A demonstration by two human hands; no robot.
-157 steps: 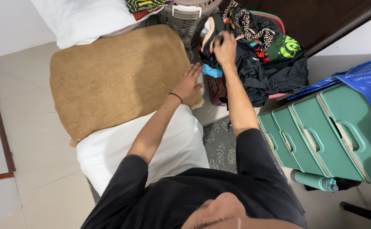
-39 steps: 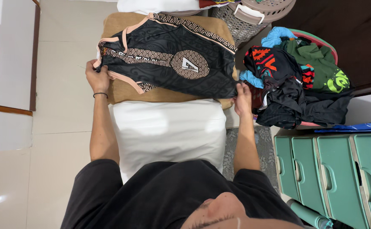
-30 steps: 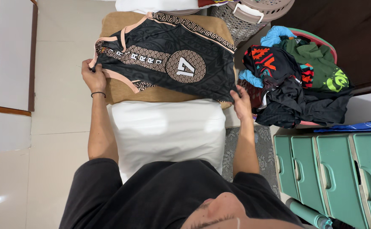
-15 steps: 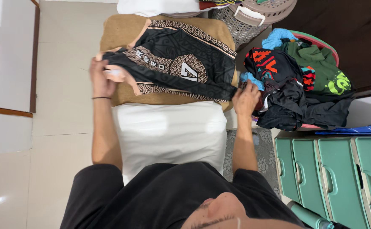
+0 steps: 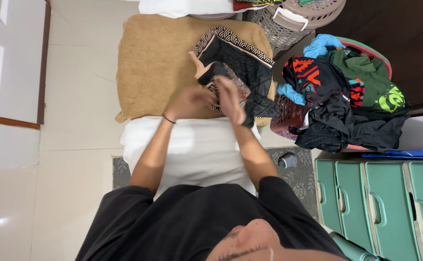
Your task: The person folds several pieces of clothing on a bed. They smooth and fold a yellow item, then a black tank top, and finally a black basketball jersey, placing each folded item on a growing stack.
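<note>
Both hands — left hand [image 5: 188, 102], right hand [image 5: 231, 99] — grip the black patterned jersey [image 5: 238, 63].

Black, peach-trimmed, scale-patterned jersey [image 5: 238, 60]

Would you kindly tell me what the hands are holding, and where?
Both hands, left hand and right hand, grip the black patterned jersey at its bunched near edge.

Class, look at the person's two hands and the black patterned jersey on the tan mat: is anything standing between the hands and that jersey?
Nothing visible does. The left hand and right hand are already on the black patterned jersey, bunching its near edge together over the tan mat. The pile of clothes lies off to the right, apart from the hands.
</note>
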